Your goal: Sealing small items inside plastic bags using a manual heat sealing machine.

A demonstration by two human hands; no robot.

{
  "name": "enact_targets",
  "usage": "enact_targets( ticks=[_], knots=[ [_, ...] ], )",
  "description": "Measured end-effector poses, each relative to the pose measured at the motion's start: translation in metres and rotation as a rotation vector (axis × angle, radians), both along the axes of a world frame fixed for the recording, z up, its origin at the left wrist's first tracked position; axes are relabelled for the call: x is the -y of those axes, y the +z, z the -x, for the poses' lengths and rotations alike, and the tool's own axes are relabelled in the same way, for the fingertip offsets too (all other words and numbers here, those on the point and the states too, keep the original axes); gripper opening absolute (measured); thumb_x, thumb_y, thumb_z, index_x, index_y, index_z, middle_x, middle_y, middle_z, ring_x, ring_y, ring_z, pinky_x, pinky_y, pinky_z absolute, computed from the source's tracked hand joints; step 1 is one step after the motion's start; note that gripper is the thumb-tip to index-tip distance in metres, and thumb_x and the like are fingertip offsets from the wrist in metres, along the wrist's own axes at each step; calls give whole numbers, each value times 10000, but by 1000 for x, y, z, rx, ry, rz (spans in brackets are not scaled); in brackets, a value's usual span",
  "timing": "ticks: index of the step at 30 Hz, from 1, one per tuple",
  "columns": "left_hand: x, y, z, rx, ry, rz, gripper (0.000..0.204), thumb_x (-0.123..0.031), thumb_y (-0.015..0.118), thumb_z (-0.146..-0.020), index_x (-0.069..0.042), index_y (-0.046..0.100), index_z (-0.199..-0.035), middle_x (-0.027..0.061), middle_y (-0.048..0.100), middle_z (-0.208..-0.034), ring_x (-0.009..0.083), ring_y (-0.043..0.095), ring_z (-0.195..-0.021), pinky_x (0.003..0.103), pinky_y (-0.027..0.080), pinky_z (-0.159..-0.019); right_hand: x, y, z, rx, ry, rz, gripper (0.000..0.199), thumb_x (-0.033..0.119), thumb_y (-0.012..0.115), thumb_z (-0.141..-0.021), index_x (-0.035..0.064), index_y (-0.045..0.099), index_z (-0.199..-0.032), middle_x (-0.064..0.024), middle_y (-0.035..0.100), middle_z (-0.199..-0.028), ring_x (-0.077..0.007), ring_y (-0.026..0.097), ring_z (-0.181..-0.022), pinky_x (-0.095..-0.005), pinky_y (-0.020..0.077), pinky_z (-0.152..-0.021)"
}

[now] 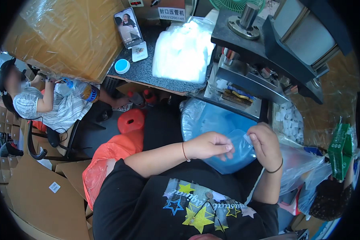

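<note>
Right hand (266, 147) pinches the bag (241, 147), which lies left of its fingers; left hand (206, 145) curls loosely, its hold I cannot tell.

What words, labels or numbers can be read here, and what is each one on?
Print shows on these things, though I won't copy its wording:
White sign: dark characters, legible.
Black T-shirt: pale script, partly legible.
Bottle: bold lettering, only partly visible.
White label on cardboard: too small.
Green carton: pale print, too small.
Small display: red readout, too small.
</note>
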State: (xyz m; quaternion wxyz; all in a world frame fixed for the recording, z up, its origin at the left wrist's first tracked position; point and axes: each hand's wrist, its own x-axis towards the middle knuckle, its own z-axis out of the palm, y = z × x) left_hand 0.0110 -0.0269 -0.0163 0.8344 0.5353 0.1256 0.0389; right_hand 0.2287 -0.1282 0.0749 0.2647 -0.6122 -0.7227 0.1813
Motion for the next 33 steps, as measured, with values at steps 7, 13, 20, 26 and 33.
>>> enact_targets(
  ticks=[7,13,20,26,33],
  knots=[
    [-7,-14,-10,-68,60,231,312,-142,633,-984,-5,609,-1263,117,699,-1136,204,711,-990,312,574,-812,-11,-29,-87,418,-559,-158,258,143,650,-897,55,646,-1140,-165,627,-1164,-394,623,-1023,-456,509,-871],
    [-66,-6,-31,-1,221,352,328,-11,644,-898,74,603,-1212,149,703,-1056,223,719,-944,321,595,-792,-13,-58,-106,476,-595,-24,361,55,713,-814,50,618,-1162,-159,577,-1148,-398,608,-1028,-446,505,-856],
    [-77,-2,-25,-26,557,-225,224,-108,637,-961,8,499,-1095,144,678,-1011,211,702,-899,324,559,-739,6,-97,-122,360,-762,-330,384,72,745,-802,44,628,-1167,-156,644,-1078,-344,640,-920,-422,513,-809],
    [-136,-1,42,-535,669,-1897,683,-353,695,-896,-53,429,-1450,250,407,-1479,417,385,-1382,544,316,-1127,19,-91,-129,211,-732,-372,281,41,748,-817,19,677,-1088,-134,681,-1031,-240,637,-844,-346,519,-786],
    [-93,-2,60,-332,779,-1604,223,-108,617,-936,-27,644,-1142,144,689,-971,302,675,-946,380,522,-831,36,-88,-120,-322,-772,-521,112,133,528,-1047,50,533,-1123,-34,588,-991,-70,538,-837,-224,455,-715]
  ],
)
